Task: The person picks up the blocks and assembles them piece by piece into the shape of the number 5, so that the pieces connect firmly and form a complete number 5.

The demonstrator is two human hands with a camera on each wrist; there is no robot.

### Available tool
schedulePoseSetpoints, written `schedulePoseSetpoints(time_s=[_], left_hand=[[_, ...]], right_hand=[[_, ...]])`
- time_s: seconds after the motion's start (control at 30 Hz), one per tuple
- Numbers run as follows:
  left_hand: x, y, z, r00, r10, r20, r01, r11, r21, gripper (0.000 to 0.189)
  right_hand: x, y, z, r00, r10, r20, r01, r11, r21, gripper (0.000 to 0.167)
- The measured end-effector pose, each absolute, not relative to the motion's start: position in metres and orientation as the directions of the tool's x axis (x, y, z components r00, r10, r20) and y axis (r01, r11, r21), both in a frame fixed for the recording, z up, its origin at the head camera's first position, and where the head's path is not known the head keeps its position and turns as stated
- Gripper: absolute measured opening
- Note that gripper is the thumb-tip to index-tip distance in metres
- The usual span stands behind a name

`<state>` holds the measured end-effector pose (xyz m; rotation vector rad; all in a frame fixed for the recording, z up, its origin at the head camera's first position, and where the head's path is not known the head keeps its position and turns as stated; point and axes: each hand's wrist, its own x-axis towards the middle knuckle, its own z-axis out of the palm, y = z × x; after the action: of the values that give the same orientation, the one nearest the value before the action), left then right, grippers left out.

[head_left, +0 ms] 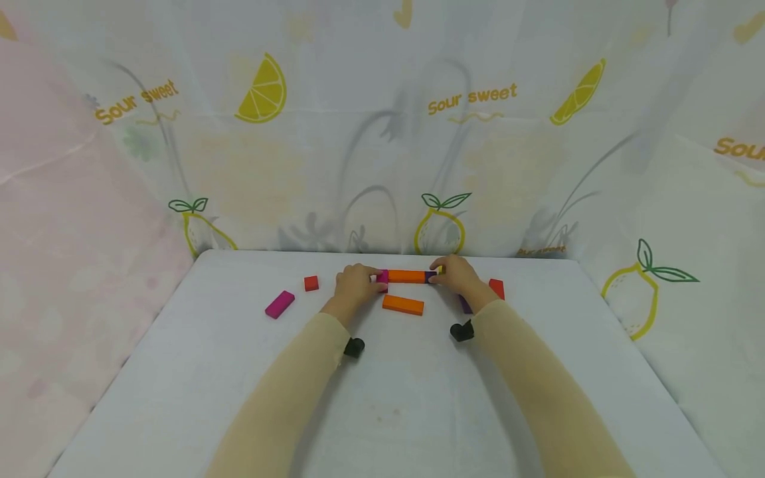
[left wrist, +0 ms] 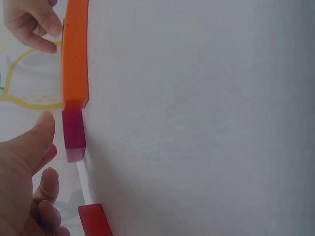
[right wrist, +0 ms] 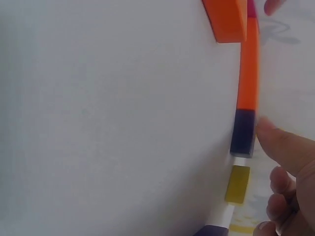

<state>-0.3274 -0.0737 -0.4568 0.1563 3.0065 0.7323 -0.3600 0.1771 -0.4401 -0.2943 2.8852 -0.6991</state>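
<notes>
Toward the far edge, an orange block (head_left: 406,276) lies with a magenta block (left wrist: 74,130) at its left end and a dark purple block (right wrist: 243,132) at its right end. My left hand (head_left: 354,285) is beside the magenta block; in the left wrist view its thumb stands a little apart from it. My right hand (head_left: 459,275) has its thumb tip right at the edge of the dark purple block, with the other fingers loosely bent. A yellow block (right wrist: 237,184) lies just beyond the dark purple one, partly hidden by that hand in the head view.
A second orange block (head_left: 403,305) lies nearer me. To the left are a red block (head_left: 311,283) and another magenta block (head_left: 279,305). Right of the right hand lie another purple block (head_left: 465,305) and a red block (head_left: 497,289). A printed cloth (head_left: 370,166) hangs behind the white table (head_left: 394,392).
</notes>
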Motion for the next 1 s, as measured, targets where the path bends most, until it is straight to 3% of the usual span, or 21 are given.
schedulePoseSetpoints(time_s=[0.43, 1.0], left_hand=[[-0.310, -0.100, -0.444, -0.984, 0.171, 0.058, 0.177, 0.855, 0.488, 0.045], [-0.305, -0.138, -0.445, -0.997, 0.053, -0.064, 0.018, 0.889, 0.458, 0.060]], right_hand=[[-0.340, 0.177, -0.431, -0.943, -0.322, -0.089, -0.239, 0.836, -0.495, 0.029], [-0.314, 0.167, -0.442, -0.918, -0.347, -0.193, -0.196, 0.818, -0.541, 0.031]])
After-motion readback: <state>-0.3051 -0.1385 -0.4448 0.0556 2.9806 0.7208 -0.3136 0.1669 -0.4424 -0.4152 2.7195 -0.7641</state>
